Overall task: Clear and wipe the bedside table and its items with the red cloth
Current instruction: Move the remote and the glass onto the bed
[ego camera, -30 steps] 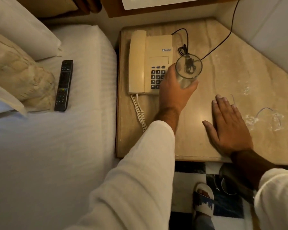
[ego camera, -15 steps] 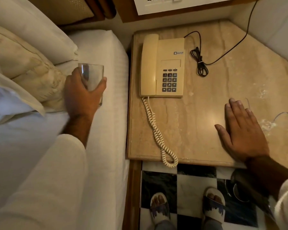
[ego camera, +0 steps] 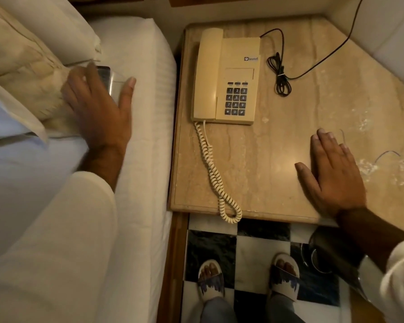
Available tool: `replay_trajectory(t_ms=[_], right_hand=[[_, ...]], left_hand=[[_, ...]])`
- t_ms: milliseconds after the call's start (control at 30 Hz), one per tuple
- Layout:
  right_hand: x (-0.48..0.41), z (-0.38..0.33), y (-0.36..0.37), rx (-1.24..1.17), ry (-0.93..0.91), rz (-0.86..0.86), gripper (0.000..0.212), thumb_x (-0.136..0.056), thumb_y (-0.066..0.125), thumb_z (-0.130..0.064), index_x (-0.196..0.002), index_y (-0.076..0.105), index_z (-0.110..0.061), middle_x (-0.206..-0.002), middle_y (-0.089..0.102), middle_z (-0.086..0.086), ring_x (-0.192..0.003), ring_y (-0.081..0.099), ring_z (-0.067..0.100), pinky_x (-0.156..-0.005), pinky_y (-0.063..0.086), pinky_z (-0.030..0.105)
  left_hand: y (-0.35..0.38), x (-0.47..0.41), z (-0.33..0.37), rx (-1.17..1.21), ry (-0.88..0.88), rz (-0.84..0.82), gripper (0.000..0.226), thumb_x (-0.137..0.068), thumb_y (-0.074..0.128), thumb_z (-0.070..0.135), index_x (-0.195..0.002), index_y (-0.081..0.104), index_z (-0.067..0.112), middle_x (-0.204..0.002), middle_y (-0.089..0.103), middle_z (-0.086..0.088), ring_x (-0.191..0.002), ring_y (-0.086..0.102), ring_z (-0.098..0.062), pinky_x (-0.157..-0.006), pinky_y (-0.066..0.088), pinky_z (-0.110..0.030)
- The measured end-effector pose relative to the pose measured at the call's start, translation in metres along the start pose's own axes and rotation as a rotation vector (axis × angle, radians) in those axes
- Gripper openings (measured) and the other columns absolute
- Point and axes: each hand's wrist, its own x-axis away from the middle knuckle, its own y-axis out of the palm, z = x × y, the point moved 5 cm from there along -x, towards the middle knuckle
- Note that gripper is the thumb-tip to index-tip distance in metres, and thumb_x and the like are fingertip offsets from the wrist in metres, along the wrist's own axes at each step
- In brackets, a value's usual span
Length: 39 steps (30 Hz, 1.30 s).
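The marble-topped bedside table (ego camera: 266, 159) carries a cream telephone (ego camera: 229, 78) whose coiled cord hangs over the front edge. A clear drinking glass (ego camera: 116, 86) is down on the white bed (ego camera: 145, 136) by the pillows. My left hand (ego camera: 100, 113) is around it, thumb on its right side and fingers on its left. My right hand (ego camera: 334, 173) lies flat, fingers apart, on the table's front right part and holds nothing. No red cloth is in view.
A bundled black cable (ego camera: 280, 75) lies behind the phone and runs up the wall. White smears (ego camera: 369, 166) mark the tabletop right of my right hand. A dark remote (ego camera: 103, 73) shows behind the glass. Pillows (ego camera: 21, 73) fill the left. My sandalled feet stand on a checkered floor (ego camera: 254, 248).
My left hand carried the glass from beside the phone over to the bed and lowered it next to the pillows. The right hand stayed flat on the table.
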Motion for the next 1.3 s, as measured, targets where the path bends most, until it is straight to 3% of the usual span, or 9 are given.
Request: replay_trajectory(t_ms=[100,267,367,500,700,900,967,1133,1300], right_hand=[[-0.019,-0.013,-0.023,-0.191,0.055,0.065,0.068,-0.107,0.034,-0.058,-0.153,0.049,-0.010,-0.157,0.052,0.013,-0.145,0.046,0.028,-0.127,0.028,0.046],[-0.077,-0.087,-0.027,-0.618,0.078,0.052,0.047,-0.111,0.049,-0.038,-0.151,0.053,-0.015,-0.140,0.057,-0.008,-0.121,0.056,0.005,-0.095,0.045,0.006],[-0.129,-0.121,-0.019,-0.802,0.217,-0.059,0.042,-0.112,0.049,-0.033,-0.145,0.059,-0.011,-0.128,0.064,-0.009,-0.114,0.062,0.004,-0.090,0.049,0.009],[-0.155,-0.111,-0.013,-0.852,0.389,-0.103,0.032,-0.110,0.053,-0.027,-0.132,0.072,-0.012,-0.129,0.074,0.003,-0.120,0.069,0.019,-0.108,0.056,0.040],[-0.072,-0.127,-0.042,-1.186,0.417,-0.046,0.023,-0.104,0.065,-0.018,-0.124,0.076,-0.017,-0.116,0.080,-0.003,-0.107,0.077,0.011,-0.095,0.064,0.040],[0.042,-0.210,-0.051,-1.339,0.409,-0.261,0.021,-0.096,0.074,-0.023,-0.116,0.076,-0.027,-0.110,0.079,-0.010,-0.103,0.076,0.008,-0.086,0.065,0.032],[0.064,-0.250,-0.043,-1.371,0.396,-0.390,0.022,-0.093,0.078,-0.021,-0.115,0.076,-0.027,-0.106,0.077,-0.010,-0.100,0.075,0.009,-0.088,0.066,0.035],[0.089,-0.339,-0.010,-1.289,0.337,-0.535,0.028,-0.091,0.081,-0.025,-0.118,0.074,-0.027,-0.106,0.072,-0.010,-0.099,0.071,0.010,-0.089,0.064,0.038],[0.078,-0.393,0.027,-1.210,0.333,-0.565,0.027,-0.095,0.077,-0.026,-0.120,0.069,-0.023,-0.114,0.070,-0.009,-0.109,0.068,0.012,-0.097,0.062,0.039]], left_hand=[[0.011,0.026,0.046,0.410,0.150,-0.090,0.076,-0.105,0.047,0.065,-0.150,0.053,0.004,-0.150,0.054,-0.017,-0.140,0.050,-0.028,-0.112,0.030,-0.014],[0.081,0.038,0.102,0.508,-0.057,-0.518,0.085,-0.100,0.044,0.075,-0.158,0.045,0.013,-0.159,0.053,-0.010,-0.145,0.051,-0.027,-0.117,0.041,-0.036],[0.103,0.024,0.119,0.575,-0.175,-0.642,0.090,-0.097,0.041,0.081,-0.158,0.046,0.016,-0.158,0.055,-0.007,-0.143,0.054,-0.028,-0.115,0.043,-0.037],[0.111,0.026,0.132,0.682,-0.293,-0.578,0.090,-0.096,0.052,0.077,-0.161,0.042,0.016,-0.162,0.051,-0.005,-0.148,0.050,-0.026,-0.116,0.041,-0.035],[0.053,0.078,0.098,0.904,-0.325,-0.427,0.047,-0.094,0.068,0.064,-0.120,0.064,0.025,-0.106,0.073,0.012,-0.088,0.071,0.009,-0.065,0.057,-0.010],[-0.059,0.145,-0.017,0.750,-0.337,-0.202,0.052,-0.073,0.055,0.094,-0.108,0.059,0.057,-0.100,0.064,0.050,-0.088,0.065,0.024,-0.057,0.051,-0.003],[-0.083,0.160,-0.068,0.660,-0.394,-0.122,0.068,-0.069,0.052,0.099,-0.117,0.062,0.050,-0.101,0.070,0.036,-0.083,0.067,0.018,-0.056,0.052,-0.009],[-0.094,0.182,-0.173,0.625,-0.496,-0.205,0.090,-0.086,0.055,0.087,-0.142,0.062,0.017,-0.122,0.073,-0.019,-0.105,0.073,-0.046,-0.073,0.065,-0.060],[-0.079,0.169,-0.220,0.659,-0.544,-0.188,0.096,-0.081,0.059,0.089,-0.141,0.064,0.014,-0.127,0.072,-0.021,-0.110,0.072,-0.044,-0.071,0.065,-0.055]])
